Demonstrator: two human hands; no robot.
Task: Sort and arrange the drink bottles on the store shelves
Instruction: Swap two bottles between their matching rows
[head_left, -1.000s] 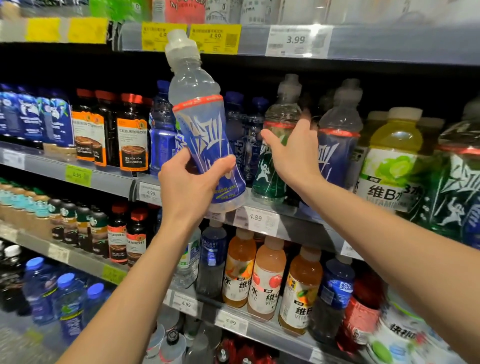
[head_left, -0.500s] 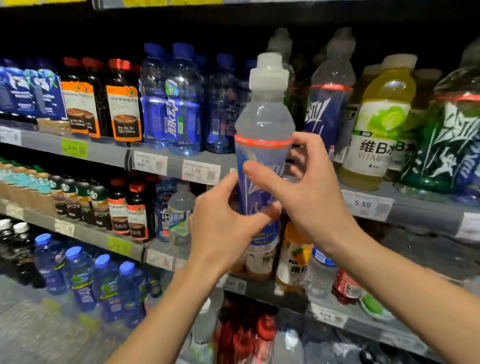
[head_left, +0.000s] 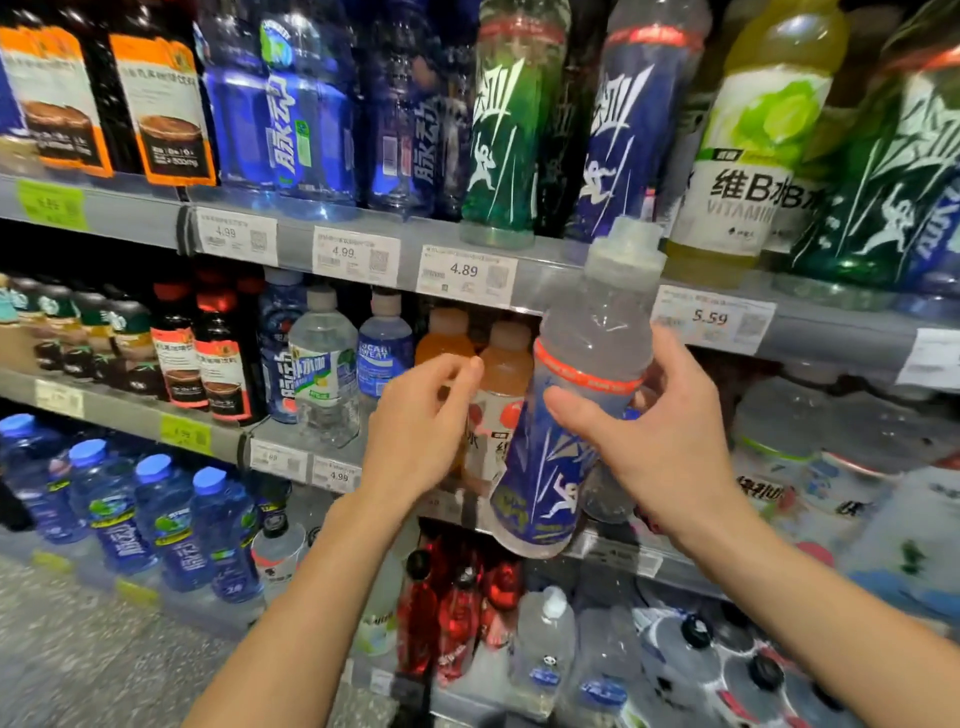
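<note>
From the head camera, two hands are showing in the middle of the frame. One blue-label bottle (head_left: 566, 426) with a pale cap and a red ring is tilting in the air, its cap leaning to the upper right. The right hand (head_left: 657, 441) is holding it, with the thumb lying across the front of the label and the fingers curling round the back. The left hand (head_left: 423, 421) is hanging just to the left of the bottle, with its fingers loosely bent, and it is holding nothing.

Three shelf rails are crossing the frame. On the top shelf (head_left: 291, 231), a green-label bottle (head_left: 501, 130) and another blue-label one (head_left: 623, 124) are standing side by side, with a yellow drink bottle (head_left: 753, 145) to their right. On the middle shelf, two orange drink bottles (head_left: 498, 374) are standing just behind the left hand. At the lower left, four blue-capped water bottles (head_left: 156, 514) are standing in a row. The held bottle is clear above its label.
</note>
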